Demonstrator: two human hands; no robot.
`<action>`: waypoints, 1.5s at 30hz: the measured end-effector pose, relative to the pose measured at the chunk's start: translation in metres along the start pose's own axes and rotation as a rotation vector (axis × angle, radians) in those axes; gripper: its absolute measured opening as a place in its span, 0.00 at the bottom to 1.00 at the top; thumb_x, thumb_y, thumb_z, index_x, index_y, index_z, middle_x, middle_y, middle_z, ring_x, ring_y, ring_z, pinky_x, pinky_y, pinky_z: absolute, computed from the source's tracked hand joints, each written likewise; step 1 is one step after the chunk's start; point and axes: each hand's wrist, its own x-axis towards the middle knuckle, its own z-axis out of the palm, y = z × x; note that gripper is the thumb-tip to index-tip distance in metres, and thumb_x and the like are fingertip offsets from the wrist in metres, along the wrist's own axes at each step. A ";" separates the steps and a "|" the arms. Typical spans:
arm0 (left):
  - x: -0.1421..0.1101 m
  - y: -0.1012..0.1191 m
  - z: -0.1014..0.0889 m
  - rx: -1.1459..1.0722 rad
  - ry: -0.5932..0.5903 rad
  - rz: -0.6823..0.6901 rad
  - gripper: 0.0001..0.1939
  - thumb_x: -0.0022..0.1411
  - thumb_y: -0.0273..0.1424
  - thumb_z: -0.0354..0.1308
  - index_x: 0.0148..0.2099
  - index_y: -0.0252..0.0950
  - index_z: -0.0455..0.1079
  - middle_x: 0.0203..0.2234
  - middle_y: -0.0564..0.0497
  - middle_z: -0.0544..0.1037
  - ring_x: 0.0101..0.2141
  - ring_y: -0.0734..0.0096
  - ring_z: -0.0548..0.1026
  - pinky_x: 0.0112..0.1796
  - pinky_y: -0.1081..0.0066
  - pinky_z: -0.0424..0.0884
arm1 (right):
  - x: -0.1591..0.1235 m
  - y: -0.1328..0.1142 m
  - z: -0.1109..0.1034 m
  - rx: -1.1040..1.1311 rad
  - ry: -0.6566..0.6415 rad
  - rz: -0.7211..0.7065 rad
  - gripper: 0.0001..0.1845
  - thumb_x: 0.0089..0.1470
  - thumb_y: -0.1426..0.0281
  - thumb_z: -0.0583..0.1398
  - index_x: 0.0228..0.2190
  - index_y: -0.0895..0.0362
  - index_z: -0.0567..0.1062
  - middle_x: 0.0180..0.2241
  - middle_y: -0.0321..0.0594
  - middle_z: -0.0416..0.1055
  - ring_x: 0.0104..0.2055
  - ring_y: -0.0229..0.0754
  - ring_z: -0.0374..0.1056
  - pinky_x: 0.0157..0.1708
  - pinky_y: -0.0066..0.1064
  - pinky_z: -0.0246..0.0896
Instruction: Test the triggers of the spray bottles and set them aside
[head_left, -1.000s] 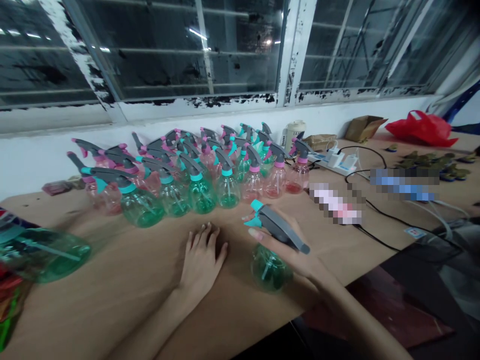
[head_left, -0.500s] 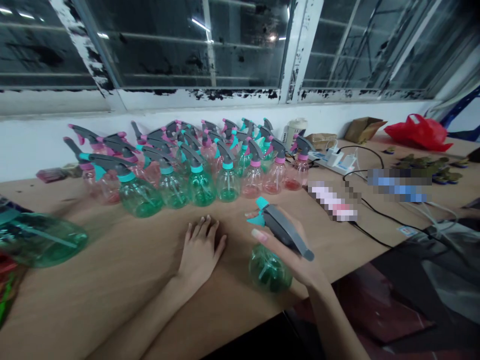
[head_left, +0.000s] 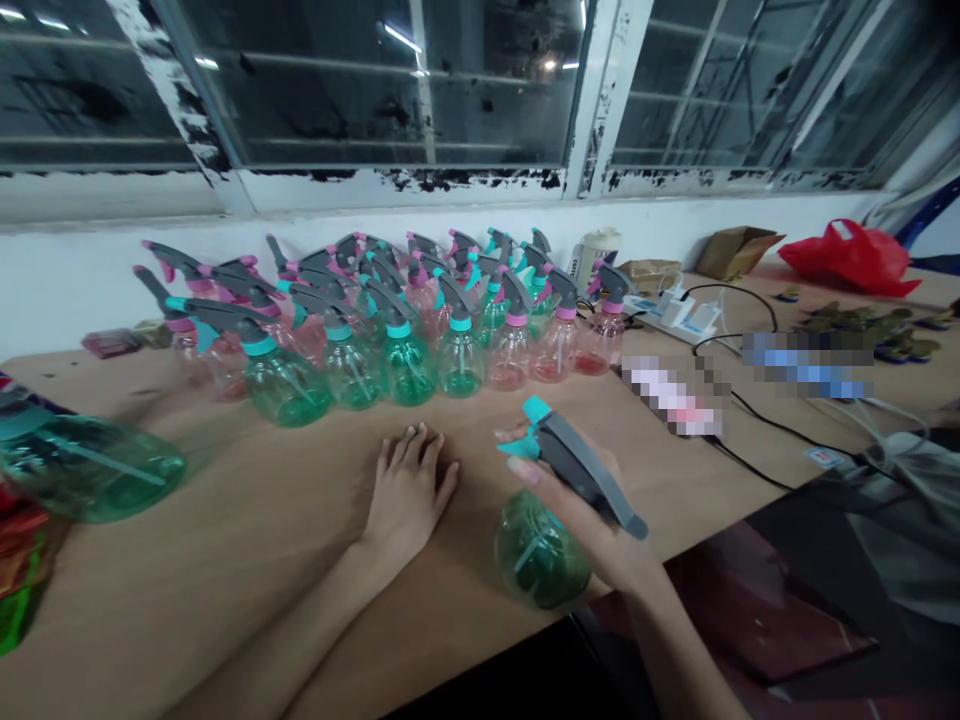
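Note:
My right hand (head_left: 600, 510) is closed around the neck of a green spray bottle (head_left: 540, 560) with a grey and turquoise trigger head. Its nozzle points toward the back left, and the bottle is slightly tilted near the table's front edge. Part of the bottle's neck is hidden behind the thumb. My left hand (head_left: 409, 480) lies palm down on the brown table (head_left: 247, 570), fingers spread, holding nothing. Beyond both hands stand several rows of clear spray bottles, green ones (head_left: 409, 368) with turquoise collars and pink ones (head_left: 510, 358) with pink collars.
Another green bottle (head_left: 97, 470) is at the left edge, above a red and green packet (head_left: 22, 570). To the right are a power strip (head_left: 667, 315), black cables (head_left: 750, 470), a brown paper bag (head_left: 735, 252) and a red plastic bag (head_left: 847, 258). A window wall closes off the back.
The spray bottle in my right hand has shifted slightly toward me, still held. My left hand stays flat on the table. The whole view has shifted slightly.

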 end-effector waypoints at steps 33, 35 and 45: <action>-0.001 0.004 -0.003 -0.043 -0.038 -0.033 0.20 0.68 0.36 0.46 0.55 0.30 0.66 0.55 0.36 0.70 0.58 0.49 0.64 0.57 0.48 0.57 | -0.002 -0.003 0.007 -0.008 -0.041 -0.059 0.10 0.54 0.68 0.62 0.40 0.49 0.72 0.39 0.36 0.72 0.43 0.43 0.70 0.45 0.35 0.67; -0.002 0.005 -0.003 -0.038 -0.041 -0.036 0.20 0.68 0.36 0.46 0.55 0.30 0.66 0.55 0.36 0.69 0.58 0.49 0.64 0.56 0.48 0.57 | -0.002 -0.003 0.008 -0.005 -0.028 -0.060 0.10 0.54 0.68 0.62 0.41 0.49 0.72 0.39 0.36 0.72 0.40 0.42 0.70 0.43 0.35 0.67; -0.001 0.004 -0.003 -0.040 -0.031 -0.039 0.20 0.68 0.36 0.47 0.55 0.28 0.66 0.55 0.35 0.70 0.58 0.50 0.64 0.57 0.50 0.56 | -0.006 0.002 0.007 0.012 -0.052 -0.006 0.12 0.53 0.70 0.62 0.41 0.46 0.74 0.40 0.36 0.74 0.47 0.48 0.70 0.49 0.40 0.67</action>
